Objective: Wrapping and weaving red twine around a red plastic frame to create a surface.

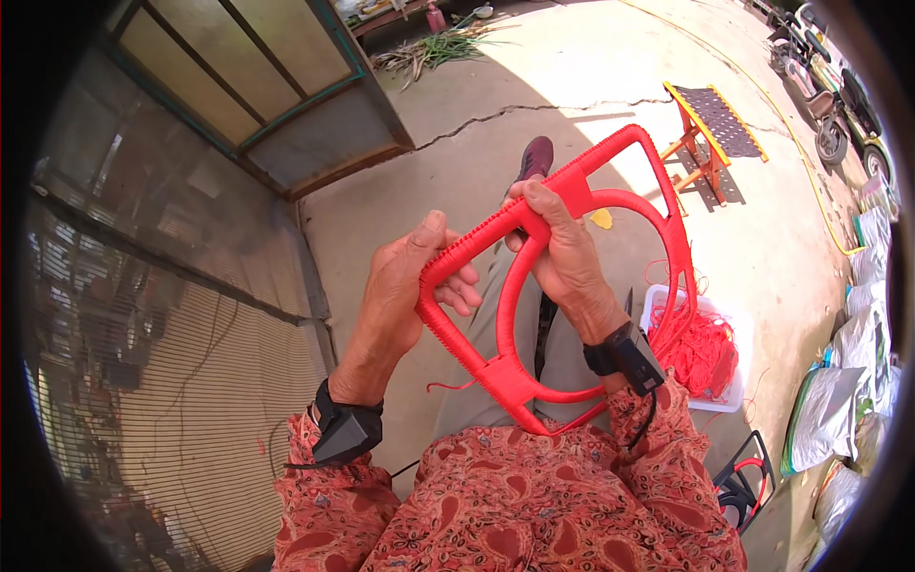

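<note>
A square frame with a ring inside it [505, 315], wrapped all round in red cord, is held up tilted over my lap. My left hand [400, 276] is closed at its left corner, thumb on the near side and fingers curled behind the bar. Farther up the same bar, my right hand [572, 262] grips where ring and bar meet, its thumb pressed over the top. A short loose red strand [450, 386] hangs by the lower left side. The frame's lowest edge rests against my patterned shirt [505, 496].
At my right stands a white basin [729, 400] heaped with red cord [701, 353]. Behind it lies a black frame partly wrapped in red [739, 491]. A folding stool [710, 119] stands ahead. Sacks [829, 410], scooters [827, 86] and a yellow hose [801, 157] line the right; a screen panel [191, 381] stands left.
</note>
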